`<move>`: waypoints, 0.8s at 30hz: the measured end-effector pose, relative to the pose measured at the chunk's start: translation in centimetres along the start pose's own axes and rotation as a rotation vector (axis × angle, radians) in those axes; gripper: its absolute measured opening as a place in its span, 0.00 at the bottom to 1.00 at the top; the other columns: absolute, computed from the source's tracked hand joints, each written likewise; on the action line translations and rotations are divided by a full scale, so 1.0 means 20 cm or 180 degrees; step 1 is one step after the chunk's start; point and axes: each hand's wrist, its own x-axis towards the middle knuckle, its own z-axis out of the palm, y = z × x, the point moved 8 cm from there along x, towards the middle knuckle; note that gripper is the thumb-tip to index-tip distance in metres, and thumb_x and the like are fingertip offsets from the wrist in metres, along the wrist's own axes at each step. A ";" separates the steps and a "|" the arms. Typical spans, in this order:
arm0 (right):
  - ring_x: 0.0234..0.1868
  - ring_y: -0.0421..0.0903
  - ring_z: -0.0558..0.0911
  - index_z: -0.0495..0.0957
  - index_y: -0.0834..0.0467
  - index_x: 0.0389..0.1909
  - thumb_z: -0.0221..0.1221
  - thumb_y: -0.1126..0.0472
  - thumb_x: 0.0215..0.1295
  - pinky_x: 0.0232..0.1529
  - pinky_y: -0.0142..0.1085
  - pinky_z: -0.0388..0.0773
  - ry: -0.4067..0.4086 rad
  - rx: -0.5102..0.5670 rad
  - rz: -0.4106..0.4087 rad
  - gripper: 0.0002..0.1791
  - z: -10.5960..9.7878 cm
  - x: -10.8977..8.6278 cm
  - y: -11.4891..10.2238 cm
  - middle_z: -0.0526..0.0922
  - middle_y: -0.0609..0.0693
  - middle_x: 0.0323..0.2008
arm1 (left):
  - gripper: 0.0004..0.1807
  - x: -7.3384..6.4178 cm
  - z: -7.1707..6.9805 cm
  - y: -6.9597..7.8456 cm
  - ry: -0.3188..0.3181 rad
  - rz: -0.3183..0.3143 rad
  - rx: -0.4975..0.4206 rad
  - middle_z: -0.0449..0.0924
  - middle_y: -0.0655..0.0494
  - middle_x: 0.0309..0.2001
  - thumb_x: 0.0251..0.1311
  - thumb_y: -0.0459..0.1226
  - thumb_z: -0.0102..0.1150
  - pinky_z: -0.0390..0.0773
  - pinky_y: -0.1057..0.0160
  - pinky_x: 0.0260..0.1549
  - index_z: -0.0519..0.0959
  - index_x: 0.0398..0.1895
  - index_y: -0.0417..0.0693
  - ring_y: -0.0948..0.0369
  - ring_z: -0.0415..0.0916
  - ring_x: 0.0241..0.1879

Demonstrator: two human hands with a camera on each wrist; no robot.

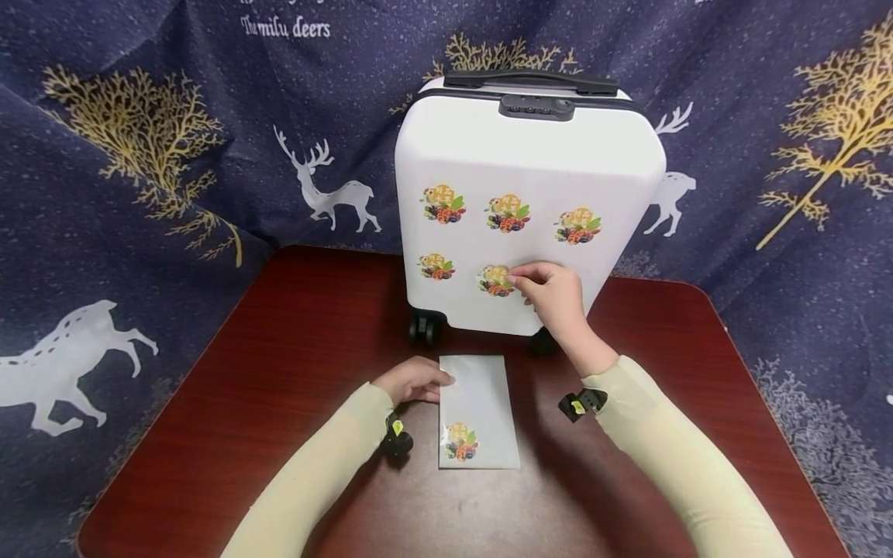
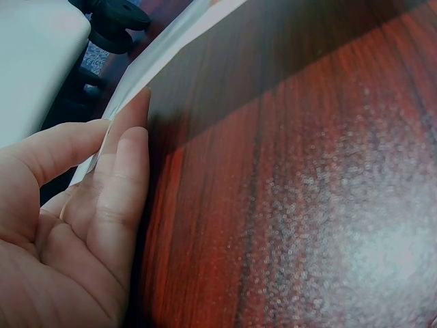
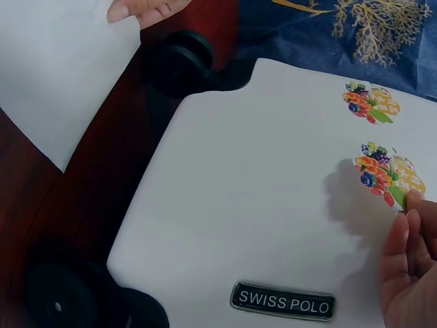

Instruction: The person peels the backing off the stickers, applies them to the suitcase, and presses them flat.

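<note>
My right hand [image 1: 558, 298] pinches a fruit sticker [image 1: 494, 280] by its edge, between thumb and forefinger, at the lower part of the white suitcase [image 1: 530, 147]. In the right wrist view the sticker [image 3: 382, 174] casts a shadow on the shell beside it. Three fruit stickers run in a row above, and another sticker [image 1: 436, 266] is to the left of the pinched one. My left hand [image 1: 415, 380] holds the left edge of a white sticker sheet [image 1: 481, 387], thumb on top and fingers beneath. One fruit sticker [image 1: 461, 442] shows near the sheet's bottom left corner.
The suitcase stands upright on black wheels [image 1: 424, 328] on a dark red wooden table [image 1: 314, 325]. A SWISS POLO badge [image 3: 283, 301] is fixed low on its front; a black handle [image 1: 530, 80] tops it. Behind hangs a dark blue cloth [image 1: 335, 101] with deer and trees.
</note>
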 end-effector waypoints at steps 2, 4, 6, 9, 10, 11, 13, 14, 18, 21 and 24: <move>0.24 0.35 0.75 0.88 0.63 0.43 0.64 0.59 0.70 0.26 0.25 0.77 0.0029 -0.0043 -0.0026 0.11 0.00 0.00 -0.01 0.89 0.63 0.40 | 0.13 0.00 0.00 0.00 -0.0004 0.0004 0.0000 0.82 0.53 0.31 0.65 0.27 0.62 0.91 0.62 0.41 0.75 0.50 0.31 0.64 0.82 0.29; 0.24 0.35 0.75 0.89 0.62 0.43 0.65 0.58 0.70 0.25 0.25 0.75 0.0056 -0.0092 -0.0049 0.11 0.00 0.00 -0.02 0.89 0.62 0.40 | 0.13 0.00 0.00 0.00 -0.0003 0.0005 -0.0011 0.82 0.53 0.31 0.65 0.27 0.62 0.91 0.62 0.41 0.75 0.50 0.32 0.64 0.82 0.29; 0.25 0.36 0.75 0.89 0.61 0.42 0.65 0.58 0.70 0.26 0.25 0.74 0.0085 -0.0151 -0.0075 0.11 0.00 0.00 -0.03 0.89 0.61 0.39 | 0.12 0.01 0.00 0.00 0.0001 0.0006 -0.0009 0.82 0.53 0.30 0.65 0.27 0.62 0.91 0.62 0.40 0.75 0.49 0.32 0.64 0.82 0.29; 0.28 0.39 0.74 0.89 0.61 0.42 0.65 0.58 0.70 0.28 0.26 0.71 0.0130 -0.0249 -0.0122 0.10 0.00 0.00 -0.04 0.89 0.60 0.40 | 0.11 0.01 0.00 0.00 0.0007 0.0003 -0.0001 0.81 0.53 0.30 0.65 0.27 0.62 0.91 0.63 0.40 0.76 0.48 0.33 0.64 0.82 0.29; 0.29 0.39 0.75 0.89 0.62 0.42 0.65 0.58 0.69 0.29 0.26 0.70 0.0146 -0.0287 -0.0146 0.10 0.00 0.00 -0.04 0.89 0.60 0.40 | 0.11 0.01 0.00 0.00 0.0009 0.0002 0.0005 0.81 0.53 0.30 0.64 0.27 0.62 0.91 0.63 0.39 0.76 0.48 0.32 0.64 0.82 0.29; 0.30 0.40 0.75 0.89 0.62 0.42 0.65 0.58 0.69 0.29 0.26 0.70 0.0161 -0.0323 -0.0171 0.10 0.00 0.00 -0.05 0.90 0.60 0.40 | 0.12 0.01 0.00 0.00 0.0013 0.0006 0.0016 0.81 0.53 0.30 0.64 0.27 0.63 0.91 0.64 0.39 0.76 0.48 0.32 0.64 0.82 0.29; 0.31 0.41 0.75 0.89 0.62 0.41 0.66 0.59 0.69 0.30 0.26 0.69 0.0202 -0.0388 -0.0224 0.10 0.00 0.00 -0.05 0.90 0.60 0.40 | 0.13 0.01 0.00 -0.01 0.0013 0.0008 0.0022 0.82 0.53 0.31 0.64 0.27 0.63 0.91 0.64 0.40 0.75 0.50 0.31 0.64 0.82 0.29; 0.31 0.42 0.76 0.89 0.62 0.41 0.66 0.59 0.69 0.30 0.26 0.69 0.0224 -0.0419 -0.0252 0.10 0.00 -0.01 -0.06 0.90 0.60 0.39 | 0.14 0.01 0.00 0.00 0.0009 0.0010 0.0023 0.82 0.52 0.32 0.64 0.27 0.63 0.91 0.63 0.40 0.75 0.52 0.31 0.63 0.83 0.30; 0.30 0.47 0.80 0.89 0.62 0.39 0.67 0.60 0.68 0.28 0.27 0.69 0.0335 -0.0550 -0.0385 0.09 0.00 -0.01 -0.08 0.90 0.59 0.36 | 0.18 0.00 0.00 0.00 -0.0006 0.0009 0.0030 0.84 0.50 0.35 0.65 0.27 0.62 0.91 0.63 0.42 0.74 0.56 0.28 0.63 0.84 0.30; 0.30 0.49 0.81 0.89 0.63 0.38 0.67 0.59 0.67 0.27 0.27 0.68 0.0403 -0.0639 -0.0465 0.09 0.01 -0.02 -0.09 0.90 0.59 0.34 | 0.19 0.00 0.00 0.00 0.0007 0.0004 0.0046 0.84 0.49 0.35 0.65 0.27 0.62 0.91 0.63 0.41 0.74 0.57 0.28 0.63 0.83 0.30; 0.29 0.50 0.81 0.89 0.62 0.38 0.67 0.59 0.67 0.26 0.27 0.67 0.0471 -0.0699 -0.0498 0.10 0.01 -0.02 -0.09 0.90 0.59 0.32 | 0.20 0.00 0.00 0.00 0.0025 0.0002 0.0075 0.84 0.50 0.34 0.65 0.27 0.62 0.91 0.64 0.40 0.73 0.58 0.28 0.64 0.83 0.29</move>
